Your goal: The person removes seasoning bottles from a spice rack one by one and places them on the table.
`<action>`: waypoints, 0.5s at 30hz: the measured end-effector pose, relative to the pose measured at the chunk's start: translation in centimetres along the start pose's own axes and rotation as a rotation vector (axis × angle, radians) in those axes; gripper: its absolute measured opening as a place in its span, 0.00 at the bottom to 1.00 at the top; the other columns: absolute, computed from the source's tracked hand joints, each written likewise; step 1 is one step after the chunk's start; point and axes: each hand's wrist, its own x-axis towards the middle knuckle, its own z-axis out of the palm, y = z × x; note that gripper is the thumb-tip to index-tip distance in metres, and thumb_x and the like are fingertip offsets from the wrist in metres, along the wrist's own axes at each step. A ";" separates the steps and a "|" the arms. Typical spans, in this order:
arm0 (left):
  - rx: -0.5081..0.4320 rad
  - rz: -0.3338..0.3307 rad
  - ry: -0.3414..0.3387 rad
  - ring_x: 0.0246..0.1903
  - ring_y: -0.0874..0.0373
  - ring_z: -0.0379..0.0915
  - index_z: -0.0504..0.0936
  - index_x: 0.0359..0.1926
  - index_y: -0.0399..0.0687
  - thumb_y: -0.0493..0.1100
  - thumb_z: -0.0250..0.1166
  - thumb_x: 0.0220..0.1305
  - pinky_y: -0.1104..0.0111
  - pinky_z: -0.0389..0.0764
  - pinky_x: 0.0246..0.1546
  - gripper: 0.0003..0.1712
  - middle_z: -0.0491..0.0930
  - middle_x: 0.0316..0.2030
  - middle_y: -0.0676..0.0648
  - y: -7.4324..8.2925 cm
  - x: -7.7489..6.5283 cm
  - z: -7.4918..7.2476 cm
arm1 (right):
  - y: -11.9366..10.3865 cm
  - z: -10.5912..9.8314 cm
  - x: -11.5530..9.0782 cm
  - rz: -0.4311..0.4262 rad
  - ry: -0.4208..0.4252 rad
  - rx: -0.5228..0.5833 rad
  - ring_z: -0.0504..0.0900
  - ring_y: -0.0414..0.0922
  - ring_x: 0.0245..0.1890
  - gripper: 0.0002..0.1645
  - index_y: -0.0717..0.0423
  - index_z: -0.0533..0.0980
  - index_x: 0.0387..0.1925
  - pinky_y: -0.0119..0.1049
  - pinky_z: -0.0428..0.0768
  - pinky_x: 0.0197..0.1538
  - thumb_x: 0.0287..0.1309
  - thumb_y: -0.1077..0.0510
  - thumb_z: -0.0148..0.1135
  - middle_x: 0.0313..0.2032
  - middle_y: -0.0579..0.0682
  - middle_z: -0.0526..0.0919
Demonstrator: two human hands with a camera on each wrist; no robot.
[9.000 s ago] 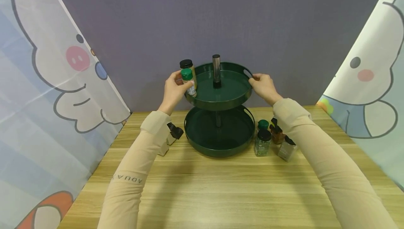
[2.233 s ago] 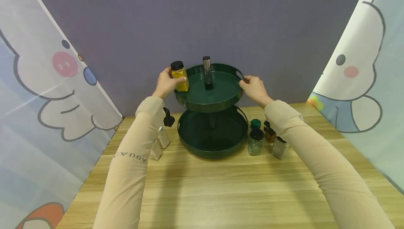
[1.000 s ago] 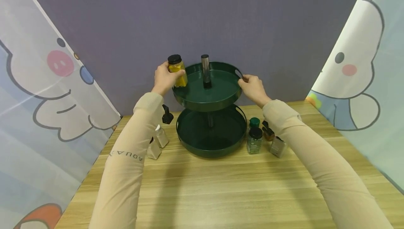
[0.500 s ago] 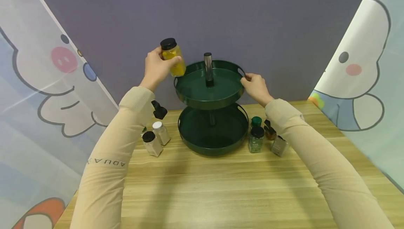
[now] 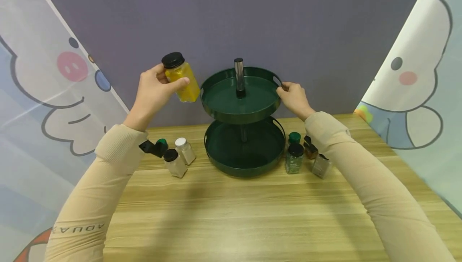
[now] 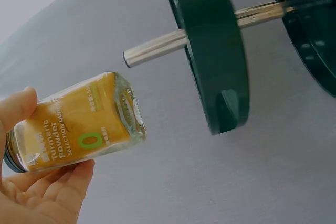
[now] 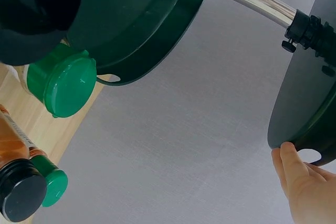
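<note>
My left hand [image 5: 153, 93] grips a turmeric powder jar [image 5: 185, 84] with a black lid, thumb across its front. The jar tilts in the air, just left of the upper tray [image 5: 220, 93] of a dark green two-tier stand. In the left wrist view, yellow powder fills the jar [image 6: 79, 121], and its base points toward the stand's metal post [image 6: 155, 48]. On the other side, my right hand [image 5: 296, 99] pinches the upper tray's rim by the handle cutout. The right wrist view shows those fingers [image 7: 291, 163] at the rim, partly hidden behind it.
Left of the lower tray [image 5: 245, 170] stand a black-lidded jar [image 5: 176, 166], a white-lidded jar [image 5: 186, 152] and a green cap [image 5: 162, 143]. At the right are a black-lidded jar [image 5: 294, 163], a green-capped one [image 5: 294, 137], a reddish jar [image 5: 311, 153] and a greyish jar [image 5: 321, 167].
The left hand has lifted the turmeric jar off the upper tray and carried it left. A green-capped bottle, in that hand nine seconds ago, is gone from it. The right hand stays at the rim.
</note>
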 end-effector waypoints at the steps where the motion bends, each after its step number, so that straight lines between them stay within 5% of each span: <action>1: 0.019 0.018 -0.005 0.45 0.59 0.74 0.71 0.56 0.49 0.55 0.65 0.49 0.65 0.74 0.47 0.33 0.75 0.49 0.48 -0.2 -0.4 0.1 | 0.0 0.0 0.0 0.000 -0.002 0.000 0.64 0.52 0.58 0.32 0.61 0.54 0.64 0.46 0.67 0.57 0.62 0.51 0.41 0.58 0.60 0.66; 7: 0.098 0.070 -0.021 0.38 0.58 0.76 0.72 0.52 0.46 0.56 0.65 0.48 0.69 0.77 0.37 0.32 0.78 0.43 0.46 -2.1 -2.3 1.0 | 0.2 -0.2 0.0 0.007 -0.009 -0.008 0.63 0.53 0.59 0.32 0.62 0.54 0.64 0.46 0.66 0.57 0.62 0.52 0.41 0.58 0.60 0.65; 15: 0.125 0.019 -0.059 0.35 0.56 0.76 0.72 0.51 0.47 0.60 0.65 0.47 0.66 0.77 0.33 0.33 0.78 0.41 0.46 -5.7 -3.8 2.1 | 0.0 -0.1 0.1 0.000 -0.015 -0.015 0.64 0.53 0.59 0.32 0.62 0.54 0.64 0.46 0.66 0.57 0.62 0.51 0.41 0.58 0.60 0.66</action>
